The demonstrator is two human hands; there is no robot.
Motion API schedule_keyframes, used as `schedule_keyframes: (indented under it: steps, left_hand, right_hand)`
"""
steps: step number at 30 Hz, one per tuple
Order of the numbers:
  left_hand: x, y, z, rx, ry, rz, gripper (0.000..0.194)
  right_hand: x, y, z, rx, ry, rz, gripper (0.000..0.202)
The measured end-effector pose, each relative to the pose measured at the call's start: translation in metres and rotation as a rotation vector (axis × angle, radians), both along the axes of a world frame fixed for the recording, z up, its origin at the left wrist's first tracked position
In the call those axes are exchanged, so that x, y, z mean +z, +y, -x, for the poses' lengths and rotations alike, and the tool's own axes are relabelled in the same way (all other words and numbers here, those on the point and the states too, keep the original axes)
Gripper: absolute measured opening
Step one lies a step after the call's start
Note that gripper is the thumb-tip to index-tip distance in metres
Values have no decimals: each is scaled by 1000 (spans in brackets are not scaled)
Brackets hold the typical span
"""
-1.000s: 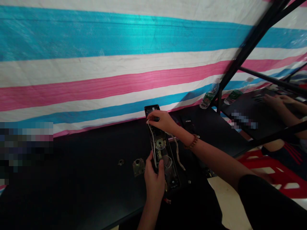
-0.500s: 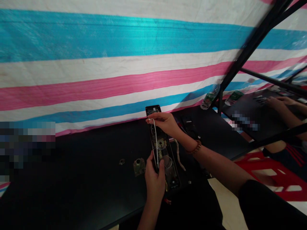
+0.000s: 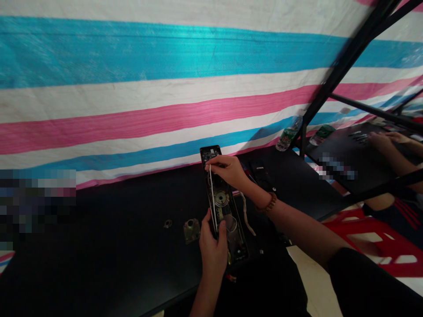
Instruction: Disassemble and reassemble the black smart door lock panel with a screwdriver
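Observation:
A long, narrow black housing [image 3: 243, 235], resembling an electronic door lock panel, lies lengthwise with its inside facing up. It has a circuit board at the far end and a round metal part near the middle. My left hand [image 3: 213, 244] grips its near left side, thumb over the edge. A white cable [image 3: 212, 193] runs along the left inside of the housing. My right hand [image 3: 228, 169] pinches the cable's far end above the board. Left of the housing rest a metal bracket-like part [image 3: 191, 230] and a small ring-shaped piece [image 3: 168, 223].
Dark parts [image 3: 261, 171] and a whitish strap-like strip [image 3: 245, 211] lie right of the housing on the black table [image 3: 99, 246]. A water bottle [image 3: 288, 136] stands by the black metal frame [image 3: 346, 57]. Another person's hands [image 3: 385, 141] work at a table on the right.
My right hand has shifted slightly, and the cable's far end, curved before, is straighter and lower toward the housing. My left hand keeps its hold.

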State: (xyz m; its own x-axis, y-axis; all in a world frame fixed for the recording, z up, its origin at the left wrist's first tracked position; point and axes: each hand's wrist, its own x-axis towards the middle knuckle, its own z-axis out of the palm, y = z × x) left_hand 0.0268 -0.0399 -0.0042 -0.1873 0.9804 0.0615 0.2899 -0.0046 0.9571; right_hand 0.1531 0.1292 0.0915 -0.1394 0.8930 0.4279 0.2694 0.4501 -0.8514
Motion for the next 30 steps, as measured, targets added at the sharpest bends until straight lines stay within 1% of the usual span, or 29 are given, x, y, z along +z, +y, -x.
schedule_keyframes:
  steps: [2,5,7,9,13,18,20,25,30]
  left_hand:
    - [1,0,0,10,3,-2,48]
    - [1,0,0,17,-1,-12,48]
    - [-1,0,0,12,-7,-8,49]
    - [-3,0,0,5,-16,-3,50]
    - [-3,0,0,1,-25,-3,50]
    - [-1,0,0,-8,-28,1,50]
    - [0,0,0,-9,-28,5,50]
    - [0,0,-1,-3,-42,15,50]
    - [0,0,0,-13,-22,8,50]
  right_hand:
    - [3,8,-4,-27,-255,-117,9]
    - [8,22,-8,30,-651,-184,15]
    - [11,29,-9,85,-829,-203,18]
    - [13,33,-9,116,-926,-240,20]
    - [16,36,-8,109,-1000,-273,21]
    - [16,41,0,84,-902,-183,12]
    - [15,42,4,56,-895,-150,11]
    - [16,35,13,19,-1022,-181,12]
    - [25,27,17,33,-1149,-199,18]
